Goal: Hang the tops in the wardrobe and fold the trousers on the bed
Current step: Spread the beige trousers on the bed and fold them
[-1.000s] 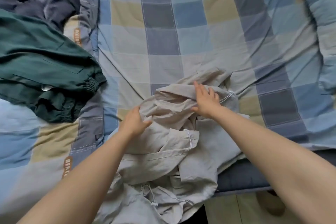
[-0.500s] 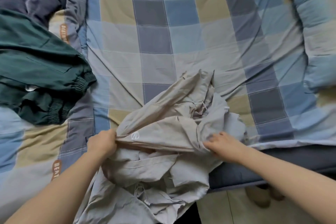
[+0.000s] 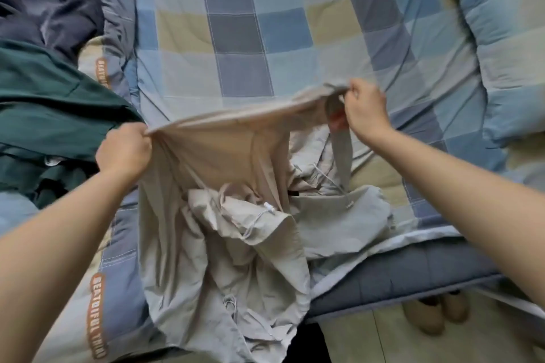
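Left hand [image 3: 124, 148] closed in a fist around one end of a stretched edge of the beige trousers [image 3: 224, 215]. Right hand [image 3: 364, 107] pinching the other end of that edge, fingers curled, raised a little above the bed. Edge pulled taut between the two hands, running slightly uphill toward the right. Below it, the rest of the beige fabric hanging and bunched in loose folds, draped over the near edge of the bed and down toward the floor. White drawstring [image 3: 259, 221] lying across the crumpled middle, with a small white toggle on it. Grey strip of cloth dangling from under the right hand.

Underneath, a checked quilt [image 3: 236, 38] in blue, grey and pale yellow squares, with an orange printed label near the left side. Dark green garment [image 3: 44, 115] with elastic cuffs just beside the left hand, on the quilt's left part. Navy garment [image 3: 44, 0] farther back at the top left, touching the green one. Blue mattress edge [image 3: 398, 286] showing at the lower right. Pair of tan shoes [image 3: 433, 312] on the pale floor beneath it.
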A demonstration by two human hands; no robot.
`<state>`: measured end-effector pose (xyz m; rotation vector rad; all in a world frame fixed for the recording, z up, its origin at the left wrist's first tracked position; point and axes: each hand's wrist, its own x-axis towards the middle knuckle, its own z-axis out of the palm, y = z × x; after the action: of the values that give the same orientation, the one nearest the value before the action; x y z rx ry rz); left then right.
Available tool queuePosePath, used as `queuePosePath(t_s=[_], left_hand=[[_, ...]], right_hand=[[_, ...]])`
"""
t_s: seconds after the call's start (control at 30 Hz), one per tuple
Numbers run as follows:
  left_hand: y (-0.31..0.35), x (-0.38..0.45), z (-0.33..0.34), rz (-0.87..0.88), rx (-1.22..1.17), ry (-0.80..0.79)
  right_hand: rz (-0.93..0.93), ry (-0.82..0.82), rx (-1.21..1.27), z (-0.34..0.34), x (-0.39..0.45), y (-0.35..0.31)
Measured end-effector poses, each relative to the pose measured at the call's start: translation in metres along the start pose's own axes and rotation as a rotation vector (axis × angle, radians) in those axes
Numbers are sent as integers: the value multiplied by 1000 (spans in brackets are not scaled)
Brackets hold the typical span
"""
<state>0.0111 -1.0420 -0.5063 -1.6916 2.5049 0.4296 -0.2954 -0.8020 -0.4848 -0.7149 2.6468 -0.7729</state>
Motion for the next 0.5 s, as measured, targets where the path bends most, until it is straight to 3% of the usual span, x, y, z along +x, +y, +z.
queuePosePath(t_s=[0.1, 0.17, 0.23, 0.3, 0.5], left_hand=[[18, 40, -26, -87, -203, 168], [21, 63, -35, -177, -403, 231], [19, 71, -37, -203, -597, 192], [14, 56, -27, -140, -596, 37], [-9, -47, 64, -91, -105, -570]], right_hand=[[-49, 121, 210, -5, 43, -47], [-34, 72, 349, -1, 54, -63], [39, -53, 320, 13, 50, -58], [101, -192, 158, 40, 34, -34], [311, -721, -334, 111, -54, 65]])
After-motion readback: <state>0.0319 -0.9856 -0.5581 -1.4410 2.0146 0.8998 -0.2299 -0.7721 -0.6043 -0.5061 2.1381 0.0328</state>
